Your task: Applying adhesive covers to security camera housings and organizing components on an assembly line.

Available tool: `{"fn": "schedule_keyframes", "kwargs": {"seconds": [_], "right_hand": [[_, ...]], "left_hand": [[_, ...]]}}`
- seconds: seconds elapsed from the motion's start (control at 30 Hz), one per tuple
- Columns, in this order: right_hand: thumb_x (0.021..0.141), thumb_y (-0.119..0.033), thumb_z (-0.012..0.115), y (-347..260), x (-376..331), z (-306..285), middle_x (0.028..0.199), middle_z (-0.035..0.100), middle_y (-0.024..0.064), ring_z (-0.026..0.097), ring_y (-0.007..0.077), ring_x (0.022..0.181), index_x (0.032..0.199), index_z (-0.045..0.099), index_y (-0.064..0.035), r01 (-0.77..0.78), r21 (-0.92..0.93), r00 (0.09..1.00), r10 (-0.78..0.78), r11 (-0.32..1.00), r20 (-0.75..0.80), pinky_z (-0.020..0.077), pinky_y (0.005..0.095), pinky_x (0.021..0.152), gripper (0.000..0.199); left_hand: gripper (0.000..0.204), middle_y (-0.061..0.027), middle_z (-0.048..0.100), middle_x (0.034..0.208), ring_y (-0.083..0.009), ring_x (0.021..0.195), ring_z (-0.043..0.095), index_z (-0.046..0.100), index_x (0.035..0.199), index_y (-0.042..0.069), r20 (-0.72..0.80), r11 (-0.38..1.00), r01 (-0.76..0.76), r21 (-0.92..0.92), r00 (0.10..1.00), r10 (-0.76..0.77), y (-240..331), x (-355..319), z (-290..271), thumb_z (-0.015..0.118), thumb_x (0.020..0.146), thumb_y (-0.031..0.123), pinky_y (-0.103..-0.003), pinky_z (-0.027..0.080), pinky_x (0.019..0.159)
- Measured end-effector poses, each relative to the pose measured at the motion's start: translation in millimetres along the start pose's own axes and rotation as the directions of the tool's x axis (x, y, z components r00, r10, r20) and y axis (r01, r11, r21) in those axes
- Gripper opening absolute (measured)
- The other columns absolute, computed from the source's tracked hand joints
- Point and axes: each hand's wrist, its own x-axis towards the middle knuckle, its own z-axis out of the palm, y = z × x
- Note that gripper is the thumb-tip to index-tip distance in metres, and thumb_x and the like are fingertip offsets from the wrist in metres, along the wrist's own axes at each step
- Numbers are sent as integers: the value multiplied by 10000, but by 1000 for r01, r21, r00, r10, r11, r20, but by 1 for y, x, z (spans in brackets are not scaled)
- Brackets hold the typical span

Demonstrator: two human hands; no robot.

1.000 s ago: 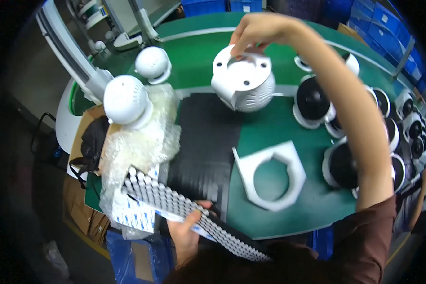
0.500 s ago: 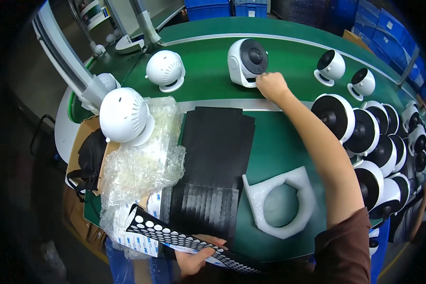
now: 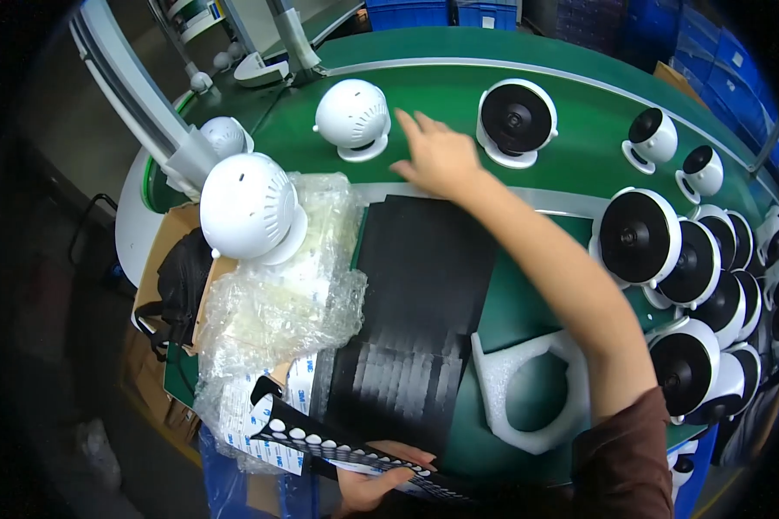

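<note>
My left hand [image 3: 368, 491], low in the picture, grips a black sheet with rows of white round spots [image 3: 316, 439]; its far end bends upward. My right hand [image 3: 441, 160] reaches over the green belt with fingers apart and nothing in them. Just left of its fingertips stands a white ball-shaped device [image 3: 352, 114] on a round foot, vents showing. To the right of the hand another ball-shaped device [image 3: 518, 121] shows its black face. Under my right wrist lie black sheets [image 3: 424, 268] on the worktable.
A white foam ring holder [image 3: 493, 394] rests right of the sheets. Bubble wrap [image 3: 290, 307] and another white device [image 3: 247, 208] sit at left, by an open carton [image 3: 151, 272]. Several black-faced devices [image 3: 639, 233] crowd the right side. A grey post [image 3: 134, 95] rises at left.
My right hand has left the black-faced device and moved left, its fingers spreading. That device has turned to face me. My left hand still holds the spotted sheet.
</note>
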Motion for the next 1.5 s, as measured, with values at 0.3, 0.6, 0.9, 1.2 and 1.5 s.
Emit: {"fn": "schedule_keyframes", "kwargs": {"seconds": [0.3,0.6,0.9,1.2,1.5], "right_hand": [[465,-301,749,-43,66,52,1272,153,197,222,416,1128,1243,188,-231,-168,80,970,179,983,-163,296,549,847,962],[575,-455,604,16,52,-61,1051,456,152,512,282,892,1171,307,-66,-597,770,796,287,227,532,497,412,596,771],[718,-530,406,-2,-109,-179,747,599,80,591,130,538,998,522,-41,-755,539,547,-94,373,832,484,238,359,574],[833,-326,397,-1,-202,-214,711,544,131,530,171,544,690,532,-4,-78,-227,968,129,971,217,417,305,520,377],[636,-86,643,-67,-285,-253,657,536,75,510,151,578,751,549,-18,-285,468,956,283,837,76,403,251,538,163]], "left_hand": [[284,-134,572,808,-181,739,552,498,928,-28,-42,979,202,-14,978,-202,0,-6,3,549,739,178,-280,438,689],[234,-181,545,890,-273,823,545,519,894,-37,-28,972,190,134,982,-188,3,-12,-10,491,774,162,-360,423,748],[605,-167,311,1230,-225,933,496,285,1195,-12,-123,946,-313,88,939,322,-4,1,30,536,645,-19,-337,357,830],[740,-250,247,1248,-289,1174,255,136,1225,1,14,917,-349,-193,934,358,-8,25,99,525,605,-102,-419,204,960],[221,-185,549,827,-215,728,542,493,864,-98,-253,893,-449,-34,868,427,-17,10,94,503,681,26,-275,431,678]]}}
